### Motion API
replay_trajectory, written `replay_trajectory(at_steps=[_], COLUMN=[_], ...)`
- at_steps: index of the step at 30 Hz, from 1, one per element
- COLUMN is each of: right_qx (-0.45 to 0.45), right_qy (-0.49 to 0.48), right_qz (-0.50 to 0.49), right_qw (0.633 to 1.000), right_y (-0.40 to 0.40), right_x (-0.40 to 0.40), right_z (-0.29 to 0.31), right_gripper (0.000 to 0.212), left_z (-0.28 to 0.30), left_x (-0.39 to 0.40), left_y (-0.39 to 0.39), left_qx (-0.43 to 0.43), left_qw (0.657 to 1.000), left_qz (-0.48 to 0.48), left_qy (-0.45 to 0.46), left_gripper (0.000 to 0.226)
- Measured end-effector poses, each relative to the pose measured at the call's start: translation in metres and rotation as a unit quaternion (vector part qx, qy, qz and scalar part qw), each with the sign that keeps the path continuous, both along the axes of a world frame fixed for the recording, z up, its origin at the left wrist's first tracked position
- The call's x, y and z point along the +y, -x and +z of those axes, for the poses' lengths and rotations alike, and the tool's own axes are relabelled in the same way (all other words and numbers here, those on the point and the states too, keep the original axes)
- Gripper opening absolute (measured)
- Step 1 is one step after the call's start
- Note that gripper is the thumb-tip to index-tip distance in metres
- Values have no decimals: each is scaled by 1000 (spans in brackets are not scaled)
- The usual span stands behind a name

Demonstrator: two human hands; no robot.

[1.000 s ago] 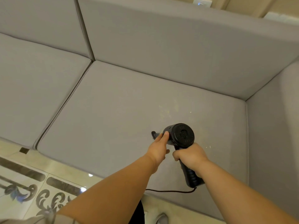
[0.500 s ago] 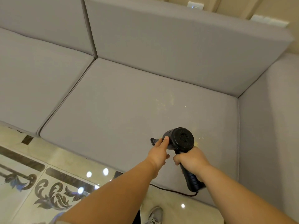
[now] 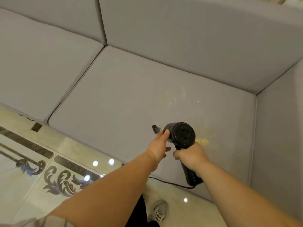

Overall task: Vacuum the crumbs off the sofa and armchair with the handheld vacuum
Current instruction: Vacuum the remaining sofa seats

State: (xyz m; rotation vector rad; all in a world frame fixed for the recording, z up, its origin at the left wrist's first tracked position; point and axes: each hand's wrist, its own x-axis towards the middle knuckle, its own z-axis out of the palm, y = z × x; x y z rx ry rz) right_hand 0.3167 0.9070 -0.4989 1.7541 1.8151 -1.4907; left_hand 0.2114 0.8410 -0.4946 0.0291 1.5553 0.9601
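Here, seen from the head camera, a person leans over a grey fabric sofa (image 3: 134, 89) with a black handheld vacuum (image 3: 182, 135) held low over the right-hand seat cushion, just right of the frame's centre. The right hand (image 3: 191, 155) is clenched in a full grip around the vacuum's handle, whose lower end juts out below the wrist toward the bottom of the frame. The left hand (image 3: 159, 145) steadies the barrel from the left side, its fingers lying fairly straight along the casing, with the thumb hanging apart below. The vacuum's narrow black brush nozzle (image 3: 155, 128) pokes out to the left of that hand and appears to meet the cushion, though contact cannot be confirmed. A thin black power cord (image 3: 168, 182) trails from the handle's end across the cushion's front edge.

Pale yellow crumbs (image 3: 203, 141) lie just right of the vacuum's round rear cap, with fainter specks scattered above it toward the backrest. In the lower left, a glossy patterned tile floor (image 3: 32, 185) reflects ceiling lights, and a grey laced sneaker (image 3: 157, 212) shows at the bottom centre.

The sofa stage looks to be in hand, with crumbs still on this cushion; no armchair is visible. The nozzle points left, away from the densest patch, so the next move likely calls for swinging it right and up across the cushion.
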Motion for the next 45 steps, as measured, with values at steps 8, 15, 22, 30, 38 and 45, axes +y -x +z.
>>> replay_trajectory(at_steps=[8, 15, 22, 30, 38, 45], right_qx=[-4, 19, -3, 22, -13, -20], right_qy=[-18, -18, -6, 12, 8, -11], right_qz=[-45, -54, -54, -58, -69, -92], right_qw=[999, 998, 999, 998, 997, 995], right_y=[-25, -10, -37, -47, -80, -110], right_x=[17, 20, 14, 5, -12, -8], right_z=[26, 10, 11, 15, 6, 12], right_gripper=[21, 19, 20, 24, 22, 23], left_z=[25, 14, 9, 12, 5, 11], left_x=[15, 23, 18, 11, 4, 15], left_y=[-22, -11, -35, -46, -72, -100], left_qx=[1, 30, 10, 36, 23, 3], left_qw=[998, 998, 998, 997, 995, 993], left_qz=[-44, -49, -57, -59, -95, -115], left_qy=[-33, -34, -34, -30, -8, -5], left_gripper=[52, 55, 55, 55, 57, 57])
